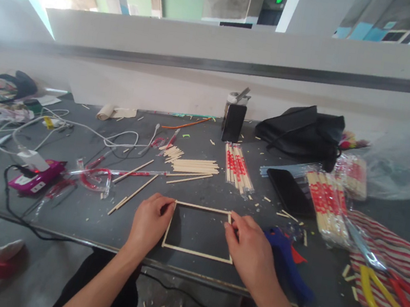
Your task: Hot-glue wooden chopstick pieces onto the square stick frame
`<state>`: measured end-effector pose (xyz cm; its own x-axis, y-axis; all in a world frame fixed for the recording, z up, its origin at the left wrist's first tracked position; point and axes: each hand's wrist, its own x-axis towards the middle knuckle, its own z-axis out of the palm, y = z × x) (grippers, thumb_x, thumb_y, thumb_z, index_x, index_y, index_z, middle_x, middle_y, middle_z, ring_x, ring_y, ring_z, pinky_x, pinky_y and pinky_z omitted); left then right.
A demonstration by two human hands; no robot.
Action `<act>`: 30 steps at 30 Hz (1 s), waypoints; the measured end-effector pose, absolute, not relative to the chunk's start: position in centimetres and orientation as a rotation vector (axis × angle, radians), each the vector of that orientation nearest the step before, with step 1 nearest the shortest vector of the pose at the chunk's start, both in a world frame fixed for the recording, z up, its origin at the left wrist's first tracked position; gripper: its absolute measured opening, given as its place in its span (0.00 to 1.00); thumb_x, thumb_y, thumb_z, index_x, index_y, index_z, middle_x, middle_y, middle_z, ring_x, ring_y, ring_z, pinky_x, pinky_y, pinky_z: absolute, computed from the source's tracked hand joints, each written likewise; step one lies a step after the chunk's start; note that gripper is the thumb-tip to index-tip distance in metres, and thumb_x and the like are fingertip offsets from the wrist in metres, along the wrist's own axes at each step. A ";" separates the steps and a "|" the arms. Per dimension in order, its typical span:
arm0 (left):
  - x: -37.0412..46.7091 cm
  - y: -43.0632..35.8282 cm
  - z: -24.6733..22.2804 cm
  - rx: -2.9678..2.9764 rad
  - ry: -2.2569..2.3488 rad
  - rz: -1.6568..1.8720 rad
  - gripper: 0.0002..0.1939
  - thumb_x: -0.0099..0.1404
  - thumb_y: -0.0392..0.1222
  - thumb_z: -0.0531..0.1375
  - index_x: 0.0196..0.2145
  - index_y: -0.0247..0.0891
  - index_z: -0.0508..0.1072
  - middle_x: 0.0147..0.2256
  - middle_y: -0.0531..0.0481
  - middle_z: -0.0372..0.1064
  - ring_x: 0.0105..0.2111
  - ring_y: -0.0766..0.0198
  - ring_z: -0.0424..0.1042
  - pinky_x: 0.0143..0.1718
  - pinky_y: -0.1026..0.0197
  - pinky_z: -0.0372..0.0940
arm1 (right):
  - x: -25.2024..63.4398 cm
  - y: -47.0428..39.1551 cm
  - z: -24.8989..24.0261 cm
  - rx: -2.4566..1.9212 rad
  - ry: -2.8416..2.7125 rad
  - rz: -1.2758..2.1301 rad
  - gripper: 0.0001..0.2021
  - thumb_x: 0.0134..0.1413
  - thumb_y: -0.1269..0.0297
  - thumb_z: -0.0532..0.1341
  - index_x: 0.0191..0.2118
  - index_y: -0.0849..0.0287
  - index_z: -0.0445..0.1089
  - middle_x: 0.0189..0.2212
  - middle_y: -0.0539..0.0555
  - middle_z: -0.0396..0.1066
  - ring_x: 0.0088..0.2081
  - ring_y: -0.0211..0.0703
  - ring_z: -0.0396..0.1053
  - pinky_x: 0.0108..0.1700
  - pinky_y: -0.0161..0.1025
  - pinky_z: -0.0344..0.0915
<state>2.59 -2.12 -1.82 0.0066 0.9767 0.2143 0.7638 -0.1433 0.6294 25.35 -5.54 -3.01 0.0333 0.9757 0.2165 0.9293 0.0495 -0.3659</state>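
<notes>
A rectangular frame of thin wooden sticks (197,253) lies on the dark table near its front edge. My left hand (150,221) pinches its far left corner between thumb and fingers. At the far right corner, my right hand (250,249) closes its thumb and fingers on the frame, covering part of the right side. Beyond the frame are a row of loose sticks (195,165) and a pile of short stick pieces (174,154). A few longer sticks (136,194) lie to the left of my left hand.
Right of my right hand are a blue tool (288,265), a black phone (290,192), packed sticks (329,207) and yellow-and-red-handled cutters (387,302). A purple device (36,177) with cables is at left. Another phone (233,123) stands upright at the back.
</notes>
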 end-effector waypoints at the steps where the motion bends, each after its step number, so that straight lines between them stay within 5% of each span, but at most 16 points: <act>1: 2.6 -2.1 -1.9 1.955 1.794 0.889 0.12 0.65 0.40 0.56 0.35 0.39 0.79 0.28 0.51 0.71 0.30 0.64 0.70 0.34 0.63 0.60 | 25.4 -5.5 -3.0 -1.911 -1.927 0.152 0.13 0.59 0.67 0.56 0.47 0.64 0.72 0.33 0.55 0.72 0.37 0.48 0.71 0.38 0.40 0.63; 30: 2.6 -2.1 -1.8 1.956 1.800 0.883 0.11 0.64 0.40 0.56 0.35 0.40 0.79 0.28 0.51 0.71 0.30 0.64 0.71 0.33 0.62 0.60 | 25.4 -5.5 -3.3 -1.890 -1.933 0.127 0.13 0.59 0.67 0.57 0.47 0.65 0.73 0.32 0.56 0.72 0.36 0.49 0.71 0.38 0.41 0.64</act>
<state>2.64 -2.06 -1.83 0.0046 0.9770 0.2131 0.7667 -0.1402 0.6265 25.42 -5.46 -3.26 0.0228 0.9709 0.2386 0.9312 0.0662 -0.3585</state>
